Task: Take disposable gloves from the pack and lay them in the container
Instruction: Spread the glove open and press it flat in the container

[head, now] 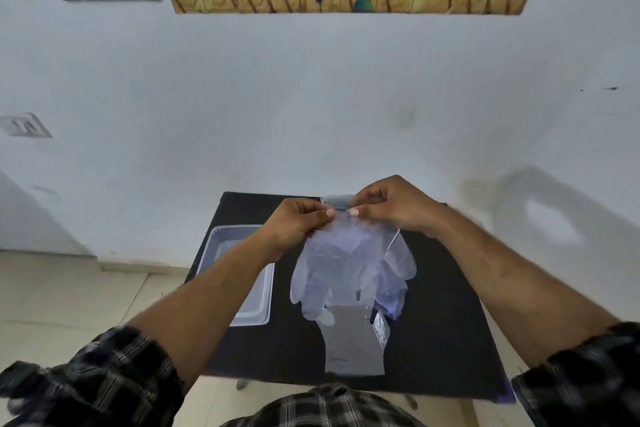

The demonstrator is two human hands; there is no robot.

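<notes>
Here the left hand [298, 218] and right hand [391, 206] pinch the top of the pack [349, 288] (gloves [311, 288] visible inside), held above the desk [433, 322], right of the container [256, 305].

My left hand [297, 222] and right hand [388, 206] are raised in front of me, close together, knuckles up. On each, thumb and forefinger are pinched closed, tips facing the other hand. Both forearms are bare and stretched forward, checked sleeves [104, 371] pushed up near the elbows.
</notes>
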